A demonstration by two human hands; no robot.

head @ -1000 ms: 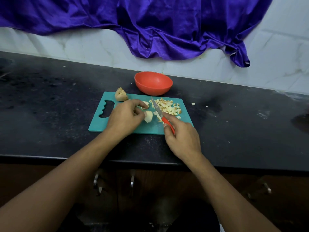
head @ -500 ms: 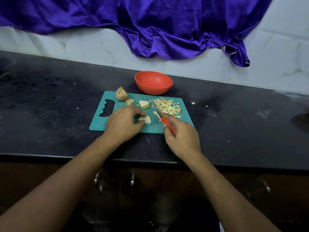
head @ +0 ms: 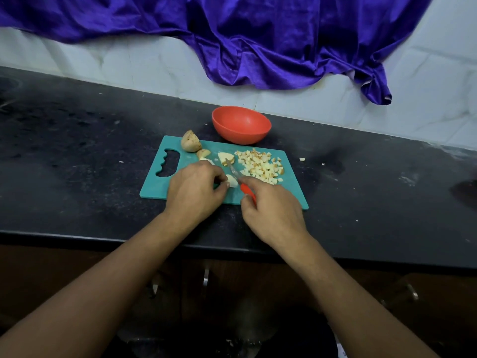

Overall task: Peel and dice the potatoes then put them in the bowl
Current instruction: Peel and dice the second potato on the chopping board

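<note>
Knife [head: 238, 177] swung left onto the potato chunk [head: 233, 181], left hand [head: 196, 191] pinching it on the teal board [head: 154, 188] mid-frame, right hand [head: 271, 210] gripping its handle, dice [head: 260, 165] piled right, red bowl [head: 241, 125] above

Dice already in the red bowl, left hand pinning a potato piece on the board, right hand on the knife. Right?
No. Head view: the diced potato lies heaped on the cutting board, right of the knife; the red bowl behind it looks empty. The rest holds: left hand holds a potato piece, right hand grips the knife.
</note>
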